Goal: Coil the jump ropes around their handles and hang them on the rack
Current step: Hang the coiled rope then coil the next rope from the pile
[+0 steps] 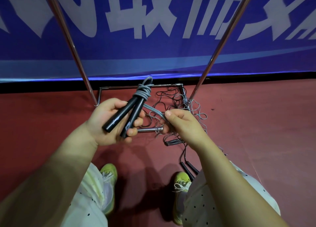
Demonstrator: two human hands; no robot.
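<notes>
My left hand (pixel 112 122) grips two black jump rope handles (pixel 126 114) side by side, their tops pointing up and away. Grey rope (pixel 142 92) is coiled several turns around the handles' upper ends, with a loop sticking out above. A strand of the same grey rope (pixel 154 111) runs from the coil to my right hand (pixel 181 122), which pinches it between thumb and fingers. The metal rack's two slanted posts (pixel 71 45) (pixel 218 45) rise on either side, and its base frame (pixel 145 130) lies on the floor below my hands.
Tangled black and grey ropes (pixel 172 100) lie on the red floor inside the rack base. More black handles (pixel 173 142) (pixel 189 168) lie near my right foot. A blue banner (pixel 153 30) stands behind the rack. My yellow shoes (pixel 109 173) are below.
</notes>
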